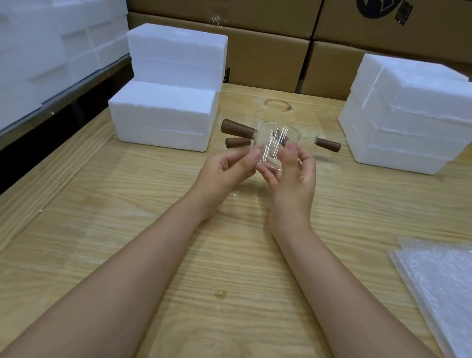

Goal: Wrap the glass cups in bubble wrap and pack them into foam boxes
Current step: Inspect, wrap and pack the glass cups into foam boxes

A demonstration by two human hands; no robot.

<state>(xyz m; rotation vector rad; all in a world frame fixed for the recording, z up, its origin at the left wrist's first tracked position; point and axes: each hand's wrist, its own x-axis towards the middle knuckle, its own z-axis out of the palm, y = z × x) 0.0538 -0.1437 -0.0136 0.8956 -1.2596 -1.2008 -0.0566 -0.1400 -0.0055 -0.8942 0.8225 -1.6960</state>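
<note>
Both my hands hold one clear glass cup point(271, 146) above the middle of the wooden table point(135, 226). My left hand point(230, 166) pinches its left side and my right hand point(294, 170) grips its right side, thumb on the front. A brown wooden handle point(237, 142) sticks out left of the held cup. Behind it stand more glass cups with brown handles, one handle pointing left point(237, 128) and one pointing right point(327, 144). White foam boxes are stacked at the left point(163, 111) and at the right point(412, 116). Bubble wrap sheets point(451, 291) lie at the right.
Cardboard cartons point(249, 3) form a wall behind the table. More foam boxes point(40, 24) pile up along the far left, beyond a dark gap beside the table's left edge.
</note>
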